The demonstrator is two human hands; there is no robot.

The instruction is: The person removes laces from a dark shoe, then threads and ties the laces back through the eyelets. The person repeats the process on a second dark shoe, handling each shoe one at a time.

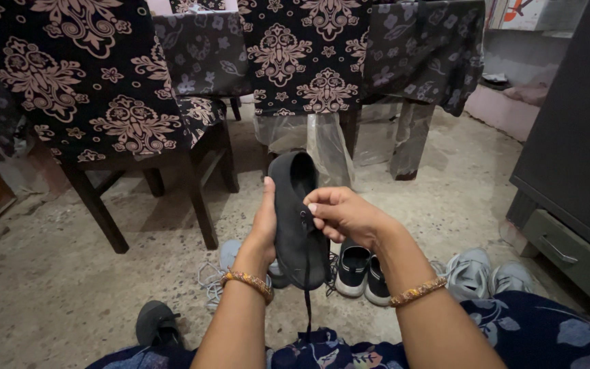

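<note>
Dark slip-on shoe (pixel 296 212) held upright above the floor (pixel 56 287). Left hand (pixel 264 222) grasps its side; right hand (pixel 339 213) pinches the lace (pixel 306 287) at the eyelets. Judged light, soft-sided, easily deformed; firmest hold appears to be along the sole edge. Other shoes (pixel 360 268) lie below the right hand.

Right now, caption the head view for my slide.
Left hand holds a dark shoe upright while right hand pinches its lace.
</note>
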